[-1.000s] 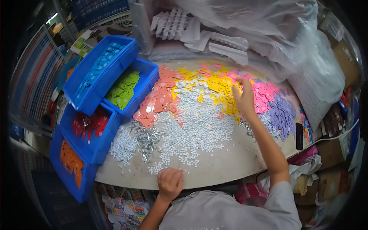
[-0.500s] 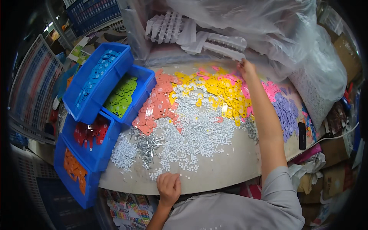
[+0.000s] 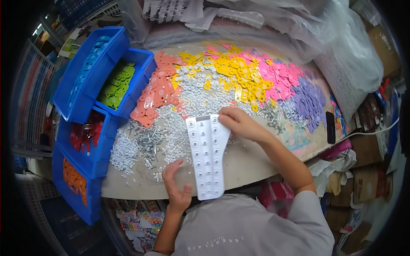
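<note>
My right hand [image 3: 241,123] grips the upper right corner of a white plastic tray [image 3: 208,158], holding it upright over the front of the table. Rows of round raised sockets run down the tray. Just left of its lower part is my left hand [image 3: 176,190], open with fingers apart and touching nothing. Behind and partly hidden by the tray spreads a heap of small white round caps [image 3: 175,138]. Metal pins [image 3: 150,145] and white pins [image 3: 124,150] lie left of the caps. Flat coral [image 3: 154,89], yellow [image 3: 243,72], pink [image 3: 279,77] and purple [image 3: 309,100] pieces lie farther back.
Blue bins [image 3: 99,164] at the left hold blue, green, red and orange pieces. More white trays [image 3: 239,18] lie at the back beside clear plastic sheeting [image 3: 294,23]. A full clear bag [image 3: 352,81] and a black oblong object [image 3: 330,127] are at the right.
My right hand has come from the back of the table to the front, bringing a white tray. My left hand has lifted slightly and spread its fingers. The view has shifted.
</note>
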